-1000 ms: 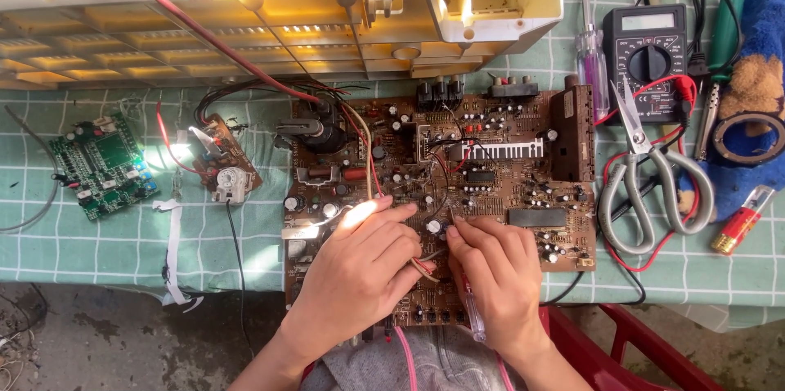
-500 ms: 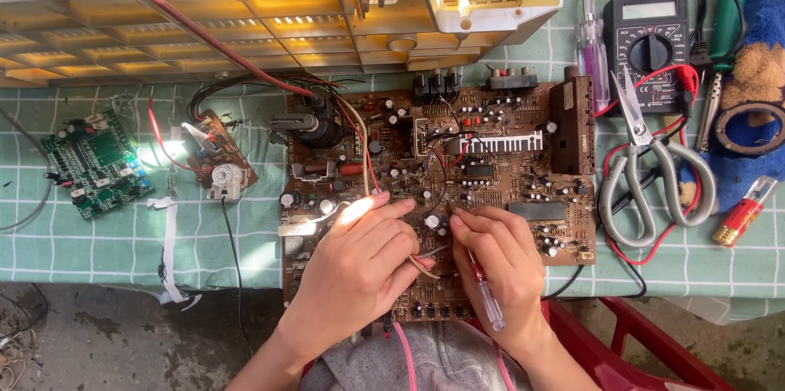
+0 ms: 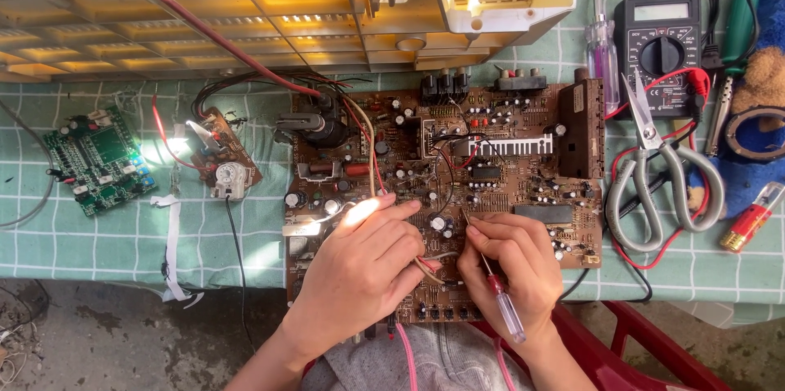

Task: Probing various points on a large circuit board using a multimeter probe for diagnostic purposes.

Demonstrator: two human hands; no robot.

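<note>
A large brown circuit board (image 3: 491,154) full of components lies on the green checked tablecloth. My left hand (image 3: 360,272) rests palm down on its lower left part, fingers curled over a thin wire (image 3: 425,268). My right hand (image 3: 511,264) grips a small screwdriver (image 3: 500,301) with a clear and red handle, its tip touching the board near a capacitor between my hands.
A yellowed plastic casing (image 3: 286,6) lies behind the board, joined by red wires. A small green board (image 3: 98,162) and a small brown board (image 3: 221,154) sit left. Scissors (image 3: 662,170), a multimeter (image 3: 662,39), another screwdriver (image 3: 601,56) and a lighter (image 3: 752,219) lie right.
The view has shifted slightly. My right hand's screwdriver has tilted and moved a little on the board; my left hand stays in place.
</note>
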